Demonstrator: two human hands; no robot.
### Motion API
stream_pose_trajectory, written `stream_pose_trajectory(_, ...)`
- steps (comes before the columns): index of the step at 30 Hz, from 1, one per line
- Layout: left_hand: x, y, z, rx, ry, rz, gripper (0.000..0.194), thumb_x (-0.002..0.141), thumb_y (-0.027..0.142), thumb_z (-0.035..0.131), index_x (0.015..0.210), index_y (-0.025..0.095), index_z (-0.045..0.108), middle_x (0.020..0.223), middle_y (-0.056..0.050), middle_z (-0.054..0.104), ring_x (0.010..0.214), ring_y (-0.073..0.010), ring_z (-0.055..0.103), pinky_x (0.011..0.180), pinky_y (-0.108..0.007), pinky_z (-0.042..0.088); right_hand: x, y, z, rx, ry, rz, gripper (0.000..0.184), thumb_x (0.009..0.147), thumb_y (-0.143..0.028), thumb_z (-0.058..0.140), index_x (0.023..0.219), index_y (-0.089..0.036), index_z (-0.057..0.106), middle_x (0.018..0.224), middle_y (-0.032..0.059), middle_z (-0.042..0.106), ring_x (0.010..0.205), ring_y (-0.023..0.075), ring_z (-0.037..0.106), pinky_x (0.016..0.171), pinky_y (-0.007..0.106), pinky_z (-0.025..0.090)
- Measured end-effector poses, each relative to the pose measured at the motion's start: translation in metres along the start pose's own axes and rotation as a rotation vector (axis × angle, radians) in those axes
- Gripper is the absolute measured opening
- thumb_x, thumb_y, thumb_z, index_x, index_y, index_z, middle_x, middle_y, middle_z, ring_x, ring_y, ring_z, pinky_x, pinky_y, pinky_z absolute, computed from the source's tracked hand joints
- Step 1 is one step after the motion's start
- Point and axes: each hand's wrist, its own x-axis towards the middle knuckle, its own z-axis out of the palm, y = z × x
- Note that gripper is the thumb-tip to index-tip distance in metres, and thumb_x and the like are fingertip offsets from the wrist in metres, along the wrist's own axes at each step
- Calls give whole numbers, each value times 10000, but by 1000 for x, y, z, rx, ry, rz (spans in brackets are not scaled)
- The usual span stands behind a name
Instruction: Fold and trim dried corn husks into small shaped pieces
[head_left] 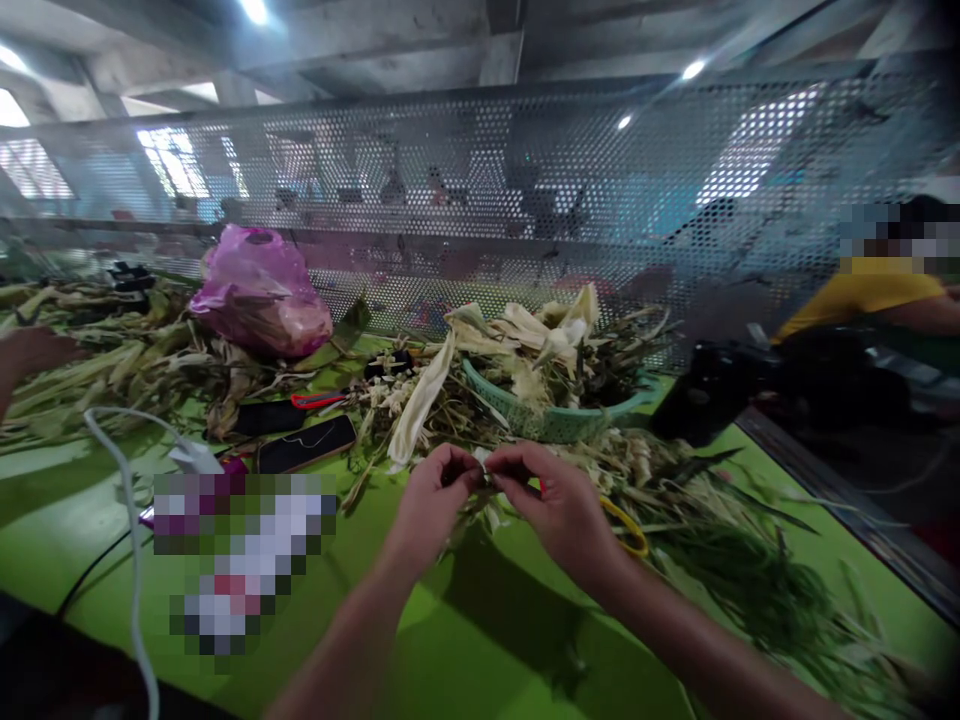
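My left hand [433,500] and my right hand [559,505] meet above the green table [480,640], both pinched on a small pale strip of leaf [484,478] between their fingertips. Yellow-handled scissors [628,528] hang by my right hand, with a red part showing near the fingers. Just beyond the hands stands a teal basket [559,418] heaped with pale husks and leaves [525,345]. Loose green leaf blades [742,570] lie scattered to the right of my right hand.
A pink plastic bag [259,292] sits at the back left among dried stalks. Two dark phones [307,443] and a white cable [131,520] lie at left. A perforated metal screen [525,180] backs the table. Another person's hand [34,352] shows far left; a person in yellow [870,290] sits right.
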Motion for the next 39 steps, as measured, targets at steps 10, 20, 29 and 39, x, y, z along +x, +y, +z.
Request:
stream_pose_trajectory(10,-1,1,1,26,44,42,104,723,240,638,769,164,585,713,-5,573,687,-121,510,637,-229,407,-1,-8,-2,-163,-40,-40,158,829,-157,547,944,-213,641,893,50,664,814,183,598,737,304,458)
stream_pose_trajectory(20,-3,5,1,120,27,114,57,729,207,600,771,168,601,728,-6,596,692,-122,520,652,-229,411,4,-4,-3,-117,-68,26,77,791,-172,596,811,-200,665,813,34,642,778,179,584,703,295,437)
stream_pose_trajectory(29,-1,1,-2,112,11,71,121,697,211,627,800,165,585,741,-4,603,688,-120,541,647,-235,422,2,-6,0,-202,-65,51,75,785,-146,547,776,-189,609,781,28,596,725,163,545,649,270,398)
stream_pose_trajectory(39,-4,3,0,385,29,309,142,700,80,541,783,187,582,742,2,585,703,-129,530,673,-246,405,3,-1,0,-94,-94,135,74,760,-128,540,743,-181,588,750,8,585,705,149,525,647,258,375)
